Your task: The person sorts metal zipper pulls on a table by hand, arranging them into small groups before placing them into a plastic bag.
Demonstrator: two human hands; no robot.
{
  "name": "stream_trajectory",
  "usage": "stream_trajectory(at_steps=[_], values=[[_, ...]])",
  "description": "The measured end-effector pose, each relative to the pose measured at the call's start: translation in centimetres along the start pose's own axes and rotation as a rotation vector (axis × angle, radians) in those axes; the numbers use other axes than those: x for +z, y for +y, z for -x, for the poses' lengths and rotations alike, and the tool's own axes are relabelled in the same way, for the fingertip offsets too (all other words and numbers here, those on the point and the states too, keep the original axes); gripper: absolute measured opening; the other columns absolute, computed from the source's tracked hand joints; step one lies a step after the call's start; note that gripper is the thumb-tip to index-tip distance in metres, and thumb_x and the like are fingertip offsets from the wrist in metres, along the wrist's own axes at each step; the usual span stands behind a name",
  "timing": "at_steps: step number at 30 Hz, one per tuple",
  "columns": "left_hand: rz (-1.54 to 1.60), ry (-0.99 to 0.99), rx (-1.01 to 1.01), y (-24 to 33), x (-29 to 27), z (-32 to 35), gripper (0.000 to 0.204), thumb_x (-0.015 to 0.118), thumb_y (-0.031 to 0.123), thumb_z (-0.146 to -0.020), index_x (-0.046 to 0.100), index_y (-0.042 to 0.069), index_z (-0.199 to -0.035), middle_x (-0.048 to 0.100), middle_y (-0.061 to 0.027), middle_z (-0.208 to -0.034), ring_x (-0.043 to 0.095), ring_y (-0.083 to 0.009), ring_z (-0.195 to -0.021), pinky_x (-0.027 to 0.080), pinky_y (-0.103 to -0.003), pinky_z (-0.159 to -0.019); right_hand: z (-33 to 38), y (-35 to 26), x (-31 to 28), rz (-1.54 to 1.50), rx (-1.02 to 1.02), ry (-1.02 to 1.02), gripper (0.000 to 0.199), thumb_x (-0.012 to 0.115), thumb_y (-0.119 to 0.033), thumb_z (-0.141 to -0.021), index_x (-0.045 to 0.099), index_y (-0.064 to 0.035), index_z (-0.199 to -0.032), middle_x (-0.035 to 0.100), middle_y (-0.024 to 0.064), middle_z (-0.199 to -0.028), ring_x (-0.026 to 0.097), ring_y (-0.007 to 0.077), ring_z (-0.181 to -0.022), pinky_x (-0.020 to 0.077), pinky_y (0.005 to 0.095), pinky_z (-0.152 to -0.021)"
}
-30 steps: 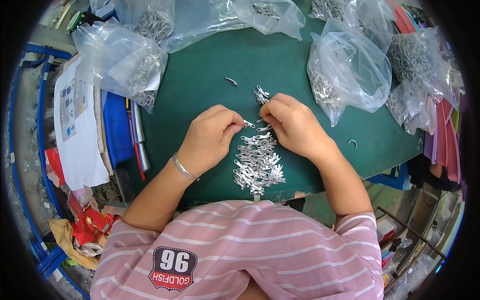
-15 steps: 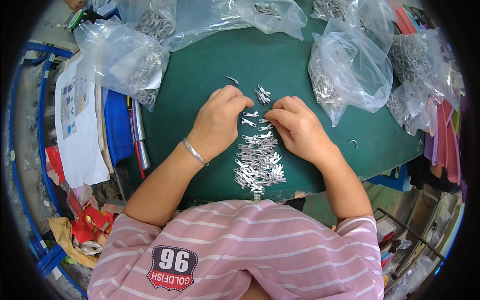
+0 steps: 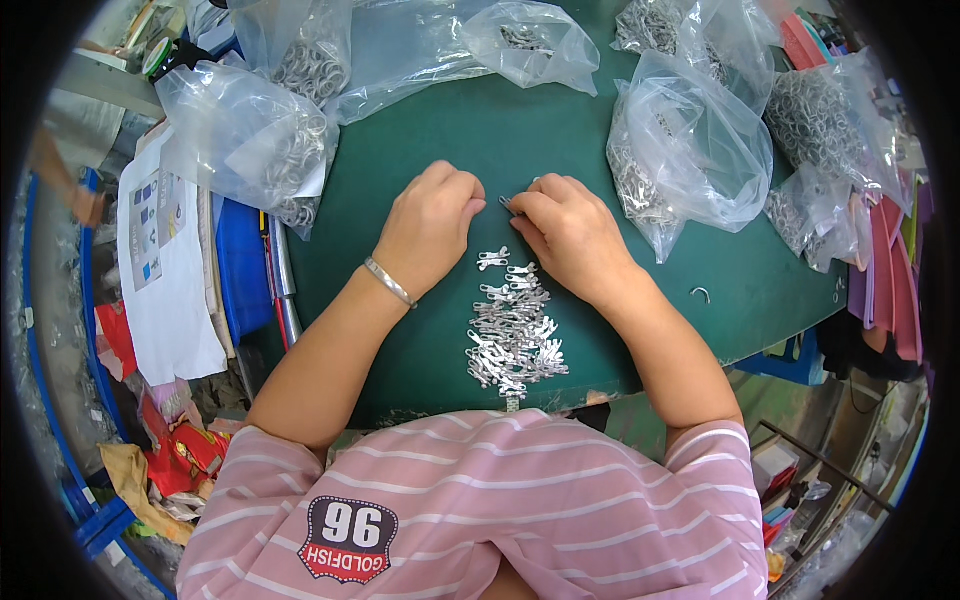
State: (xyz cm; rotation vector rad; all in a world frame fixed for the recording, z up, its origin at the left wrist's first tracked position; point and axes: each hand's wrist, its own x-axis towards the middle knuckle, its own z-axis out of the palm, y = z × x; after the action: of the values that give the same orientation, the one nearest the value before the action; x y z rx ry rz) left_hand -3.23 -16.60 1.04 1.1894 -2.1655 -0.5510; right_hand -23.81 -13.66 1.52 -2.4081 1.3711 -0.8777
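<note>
My left hand [image 3: 430,225] is closed above the green tabletop, thumb and fingertips pressed together; what it pinches, if anything, is hidden. Across a narrow gap, my right hand [image 3: 572,238] is closed with its fingertips at a small silver metal piece [image 3: 507,203]. Below and between the hands, a few flat metal pieces [image 3: 493,259] with looped ends lie side by side. Closer to my body they join a dense pile of like pieces [image 3: 512,325], stacked in a rough column. A bracelet [image 3: 390,281] circles my left wrist.
Clear plastic bags of metal parts stand at the left [image 3: 270,150], the far edge [image 3: 530,42] and the right [image 3: 690,150]. A curved metal piece [image 3: 701,294] lies right of my forearm. A blue tray [image 3: 240,262] and printed sheet [image 3: 160,260] are at left. Another person's hand [image 3: 88,206] shows far left.
My hands have moved slightly farther from my body. The pieces that lay between them are now closer to the pile. My right hand covers where a small cluster lay. Another person's hand has appeared at left.
</note>
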Motion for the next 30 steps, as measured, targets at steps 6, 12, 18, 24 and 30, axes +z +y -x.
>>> stream_trajectory(at_steps=[6,12,18,24,30], values=[[0.089,0.005,0.061,1.1,0.1,1.7,0.009,0.071,-0.001,-0.086,0.070,0.001,-0.094,0.068,-0.0125,-0.089,0.067,-0.0303,-0.082,0.054,-0.037,-0.073,0.2,0.1,-0.8,-0.046,-0.030,0.070,0.012,0.074,-0.004,-0.080,0.070,-0.0046,-0.092,0.064,0.0099,-0.089,0.064,0.0320,-0.085,0.0542,0.0429,-0.075],[0.136,0.038,-0.060,1.1,-1.0,2.0,0.012,0.072,-0.001,-0.086,0.071,0.001,-0.098,0.069,-0.0118,-0.093,0.068,-0.0272,-0.084,0.054,-0.033,-0.074,1.3,-0.5,-1.6,-0.179,0.109,-0.043,0.008,0.072,-0.003,-0.083,0.070,-0.0033,-0.091,0.065,0.0119,-0.089,0.065,0.0337,-0.087,0.0541,0.0440,-0.077],[0.069,-0.074,0.026,1.4,-0.7,2.9,0.014,0.075,0.000,-0.082,0.069,0.002,-0.095,0.064,-0.0104,-0.096,0.064,-0.0287,-0.081,0.052,-0.036,-0.072,1.6,-0.6,-1.8,-0.139,0.173,-0.085,0.007,0.071,-0.004,-0.084,0.070,-0.0017,-0.091,0.065,0.0130,-0.089,0.065,0.0351,-0.088,0.0540,0.0438,-0.077],[0.048,-0.029,0.026,1.7,-0.3,2.8,0.011,0.074,-0.002,-0.081,0.067,0.002,-0.089,0.064,-0.0107,-0.092,0.063,-0.0309,-0.083,0.051,-0.039,-0.074,1.8,-0.4,-1.8,-0.230,0.141,-0.070,0.007,0.071,-0.004,-0.085,0.071,-0.0027,-0.091,0.065,0.0114,-0.092,0.065,0.0342,-0.088,0.0538,0.0436,-0.077],[0.069,-0.011,0.141,1.8,-0.4,3.1,0.011,0.072,-0.004,-0.082,0.069,0.001,-0.091,0.065,-0.0111,-0.091,0.064,-0.0295,-0.083,0.053,-0.037,-0.073,2.0,-0.4,-2.3,-0.188,0.102,-0.096,0.009,0.073,-0.003,-0.082,0.071,-0.0032,-0.091,0.063,0.0117,-0.089,0.064,0.0336,-0.086,0.0535,0.0432,-0.076]])
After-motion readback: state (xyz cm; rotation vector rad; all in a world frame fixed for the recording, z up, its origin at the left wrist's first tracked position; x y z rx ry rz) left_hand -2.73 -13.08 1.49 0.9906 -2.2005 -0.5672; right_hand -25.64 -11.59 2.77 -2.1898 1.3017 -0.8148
